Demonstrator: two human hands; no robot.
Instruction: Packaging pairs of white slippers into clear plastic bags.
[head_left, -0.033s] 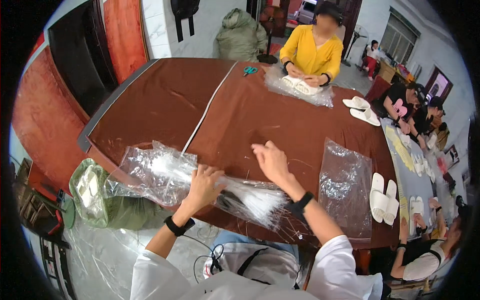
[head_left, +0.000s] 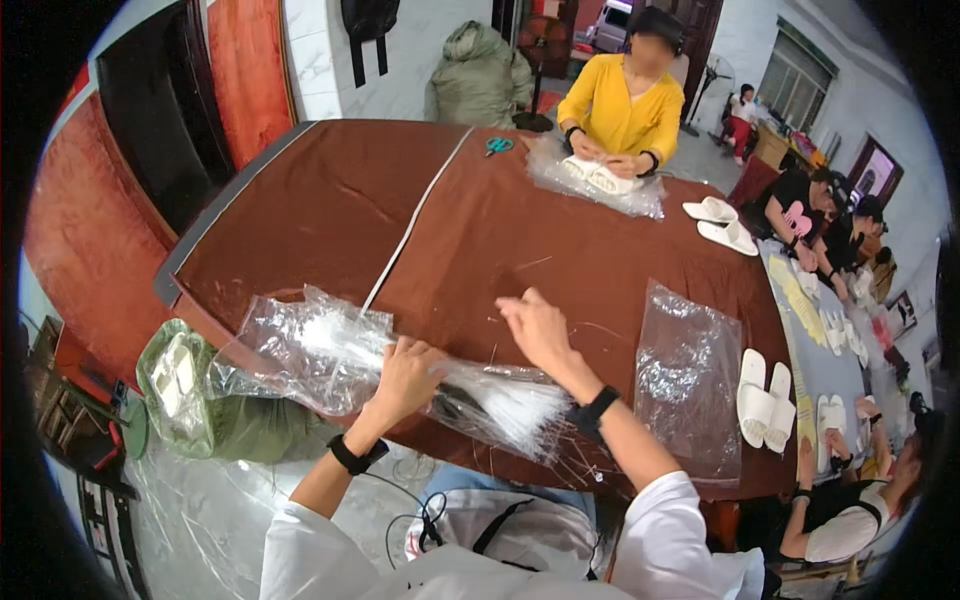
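My left hand (head_left: pixel 405 375) grips a bundle of thin white strands (head_left: pixel 510 405) wrapped in clear plastic, lying across the near edge of the brown table (head_left: pixel 330 200). A crumpled clear plastic bag (head_left: pixel 300 345) spreads to the left of that hand. My right hand (head_left: pixel 535 330) hovers just above the table behind the bundle, fingers curled and pointing left. Whether it pinches a strand is too fine to tell. Loose thin strands lie on the table around it.
A flat clear bag (head_left: pixel 690 375) and white slippers (head_left: pixel 765 400) lie to the right. Across the table a person in yellow (head_left: pixel 625 105) handles slippers in plastic (head_left: pixel 600 180); scissors (head_left: pixel 498 146) lie nearby. More people sit at the right. A green sack (head_left: pixel 190 395) hangs at the left.
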